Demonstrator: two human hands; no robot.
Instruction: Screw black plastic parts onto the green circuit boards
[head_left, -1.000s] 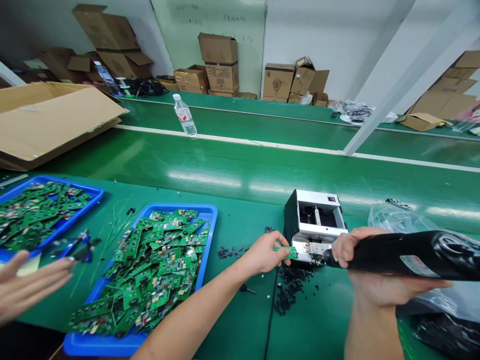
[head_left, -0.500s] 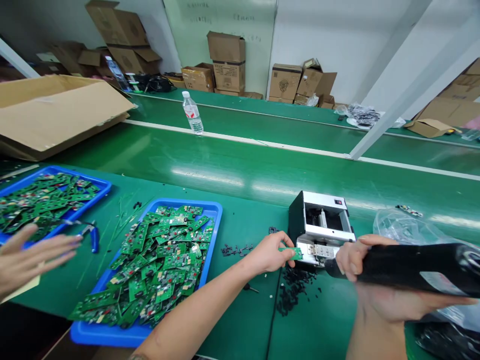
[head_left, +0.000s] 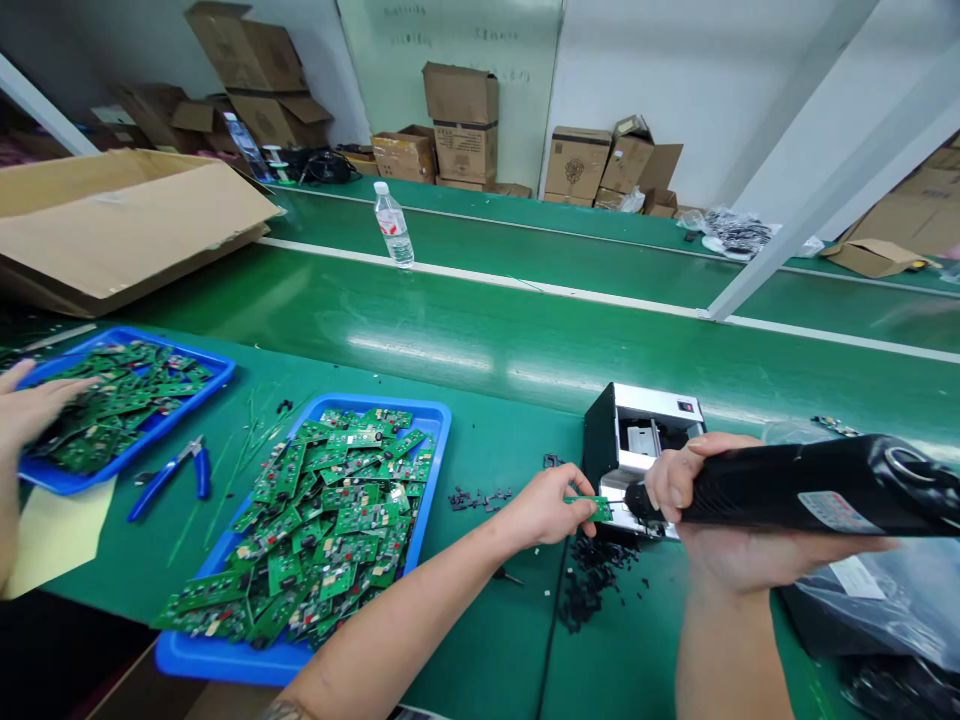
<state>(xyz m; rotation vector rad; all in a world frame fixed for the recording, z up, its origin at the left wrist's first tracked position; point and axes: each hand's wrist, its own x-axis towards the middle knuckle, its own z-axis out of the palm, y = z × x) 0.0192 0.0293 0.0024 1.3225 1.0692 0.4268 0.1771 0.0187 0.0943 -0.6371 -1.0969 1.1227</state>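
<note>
- As the left hand [head_left: 544,508] pinches a small green circuit board [head_left: 592,508] between thumb and fingertips, the board is held just in front of a silver-and-black benchtop machine [head_left: 645,430], over a green workbench [head_left: 487,620].
- The right hand [head_left: 675,485] is clamped around the body of a black handheld power tool [head_left: 795,498], its tip aimed at the board from just beside it; whether the two touch cannot be told.
- Black plastic scraps [head_left: 589,590] lie scattered on the bench below both hands.
- A blue tray [head_left: 442,425] heaped with green circuit boards [head_left: 337,520] sits to the left of the hands.
- Farther left, a co-worker's hand [head_left: 37,405] spreads over boards in a second blue tray [head_left: 172,345], with blue-handled pliers [head_left: 172,478] lying near it on the bench.
- A clear plastic bag [head_left: 862,610] lies on the bench beneath the tool.
- Beyond, a clear plastic water bottle [head_left: 394,225] stands on a green conveyor belt [head_left: 525,340], and cardboard cartons [head_left: 465,125] are stacked by the far wall.
</note>
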